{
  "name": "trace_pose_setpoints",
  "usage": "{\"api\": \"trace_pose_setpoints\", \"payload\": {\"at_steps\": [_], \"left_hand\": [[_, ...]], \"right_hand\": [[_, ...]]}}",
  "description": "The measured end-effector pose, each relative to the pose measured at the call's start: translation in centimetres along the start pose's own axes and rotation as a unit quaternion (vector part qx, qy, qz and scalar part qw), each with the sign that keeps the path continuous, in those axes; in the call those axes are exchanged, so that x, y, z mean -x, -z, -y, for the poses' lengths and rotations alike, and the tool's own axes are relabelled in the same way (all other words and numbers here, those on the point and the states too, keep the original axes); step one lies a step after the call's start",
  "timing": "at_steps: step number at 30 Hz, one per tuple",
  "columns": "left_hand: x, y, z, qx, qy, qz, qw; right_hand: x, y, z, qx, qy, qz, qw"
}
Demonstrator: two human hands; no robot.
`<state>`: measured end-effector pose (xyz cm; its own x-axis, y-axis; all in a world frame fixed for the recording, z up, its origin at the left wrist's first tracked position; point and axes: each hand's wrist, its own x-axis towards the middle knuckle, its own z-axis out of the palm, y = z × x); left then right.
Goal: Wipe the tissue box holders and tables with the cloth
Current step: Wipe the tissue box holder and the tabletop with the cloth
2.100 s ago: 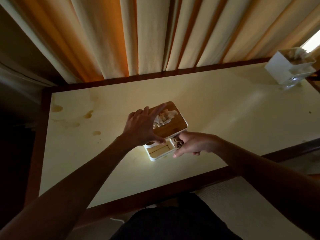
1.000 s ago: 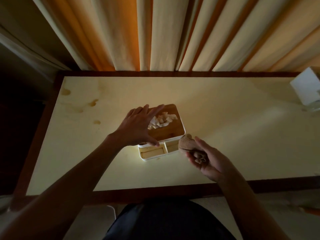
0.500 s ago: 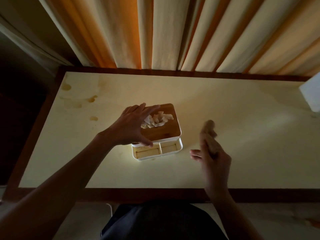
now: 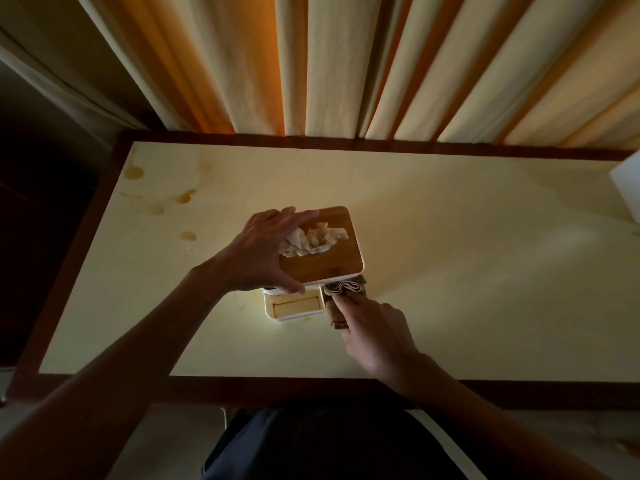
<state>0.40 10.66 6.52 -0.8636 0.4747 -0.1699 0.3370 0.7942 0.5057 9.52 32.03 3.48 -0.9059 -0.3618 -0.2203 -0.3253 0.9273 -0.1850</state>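
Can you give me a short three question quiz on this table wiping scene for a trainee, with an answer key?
1. True or false: the left hand rests on the tissue box holder.
2. Which hand holds the cloth? A. left B. right C. neither
3. Where on the table do brown stains show?

Key:
1. True; it lies on the wooden lid, beside the tissue.
2. B; the right hand presses the cloth into the holder's near right corner.
3. In the far left part, away from both hands.

left hand point(image 4: 263, 252) splayed, right hand point(image 4: 375, 329) clenched
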Motion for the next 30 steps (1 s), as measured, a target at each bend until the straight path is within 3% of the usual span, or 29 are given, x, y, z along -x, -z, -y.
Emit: {"api": "trace_pose_setpoints", "payload": {"at_steps": [2, 8, 12, 30], "left_hand": [[0.0, -0.2, 0.2, 0.007, -0.003, -0.005, 1.000], [-0.1, -0.7, 0.6, 0.010, -0.001, -0.025, 1.000], [-0.3, -0.4, 0.4, 0.005, -0.003, -0.020, 1.000], [0.1, 0.3, 0.2, 0.048, -0.004, -0.004, 0.999]], "right_hand": [[-1.2, 1.5, 0.0, -0.026, -0.013, 0.081, 0.996], [-4.1, 2.8, -0.1, -0.020, -0.010, 0.221, 0.975], [-4.4, 4.7, -0.2, -0.076, 0.005, 0.302, 0.950], [-4.4, 4.2, 1.5, -0.017, -0.016, 0.337, 0.941]]}}
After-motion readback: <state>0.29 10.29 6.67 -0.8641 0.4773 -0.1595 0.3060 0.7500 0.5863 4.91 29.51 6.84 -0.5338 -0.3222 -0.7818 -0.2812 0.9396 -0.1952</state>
